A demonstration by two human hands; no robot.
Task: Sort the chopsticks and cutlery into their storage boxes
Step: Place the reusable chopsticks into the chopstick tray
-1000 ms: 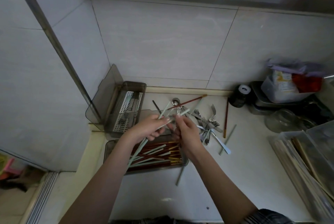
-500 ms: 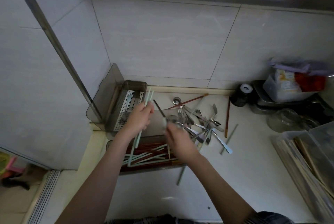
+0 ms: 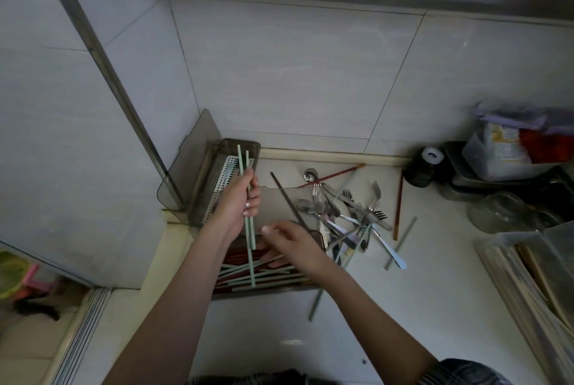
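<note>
Currently, left hand [image 3: 237,202] grips two pale green chopsticks [image 3: 248,198], fingers curled round them, held upright over the storage box [image 3: 321,237] w/ mixed chopsticks at counter's [image 3: 419,291] left edge. Right hand [image 3: 295,244] hovers over same box, fingers loosely bent, holding nothing. Cutlery pile [image 3: 348,213] lies near counter's rear edge, right of box.

We found bare counter [image 3: 435,307] along its front edge; a cutlery heap [image 3: 348,216] blocked the middle, boxes [image 3: 236,185] filled the back left corner, and containers [image 3: 503,167] crowded the right edge.
</note>
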